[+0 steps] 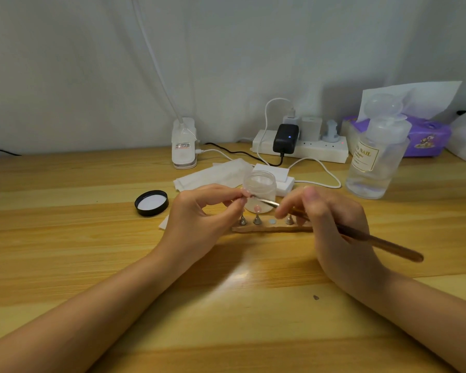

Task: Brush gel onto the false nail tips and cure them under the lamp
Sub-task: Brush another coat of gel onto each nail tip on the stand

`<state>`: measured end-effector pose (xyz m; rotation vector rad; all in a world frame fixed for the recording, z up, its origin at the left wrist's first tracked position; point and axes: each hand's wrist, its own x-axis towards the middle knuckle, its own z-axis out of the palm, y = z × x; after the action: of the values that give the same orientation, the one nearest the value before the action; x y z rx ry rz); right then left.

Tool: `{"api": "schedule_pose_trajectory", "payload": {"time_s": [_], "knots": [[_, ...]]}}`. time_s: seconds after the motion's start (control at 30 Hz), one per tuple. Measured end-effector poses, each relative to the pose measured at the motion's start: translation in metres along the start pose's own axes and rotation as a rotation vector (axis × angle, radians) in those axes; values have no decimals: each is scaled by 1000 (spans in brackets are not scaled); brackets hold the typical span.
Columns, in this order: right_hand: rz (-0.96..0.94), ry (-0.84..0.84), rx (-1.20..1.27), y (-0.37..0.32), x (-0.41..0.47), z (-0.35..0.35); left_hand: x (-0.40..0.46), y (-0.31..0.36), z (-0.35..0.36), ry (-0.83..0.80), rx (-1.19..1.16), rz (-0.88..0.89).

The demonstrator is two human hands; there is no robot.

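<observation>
My left hand (199, 211) pinches a small pale false nail tip (246, 194) between thumb and fingers, raised above a wooden holder strip (267, 228). My right hand (331, 219) grips a wooden-handled brush (382, 243); its metal ferrule and bristles (264, 201) touch the nail tip. The holder carries three metal cone stands (257, 219) and one bare round magnet spot (272, 221). Behind the hands stands an open clear jar (259, 184) with a pink nail tip (257, 209) showing at its base. No curing lamp is recognisable.
The jar's black lid (151, 203) lies upside down at the left. A large clear bottle (375, 157) stands at the right by a purple tissue pack (428, 138). A power strip (299, 149) with chargers, white cables, a clip lamp base (184, 144) and white wipes (213, 176) sit behind.
</observation>
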<state>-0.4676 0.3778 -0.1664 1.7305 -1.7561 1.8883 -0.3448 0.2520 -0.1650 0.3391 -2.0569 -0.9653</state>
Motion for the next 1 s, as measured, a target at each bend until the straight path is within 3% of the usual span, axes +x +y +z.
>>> {"api": "schedule_pose_trajectory", "payload": {"time_s": [0.77,1.0], "knots": [[42,-61,14,2,2,1,1,-2,2,-43,59,82],[0,21,95,3,0,-3,1,-2,2,-56,64,76]]}}
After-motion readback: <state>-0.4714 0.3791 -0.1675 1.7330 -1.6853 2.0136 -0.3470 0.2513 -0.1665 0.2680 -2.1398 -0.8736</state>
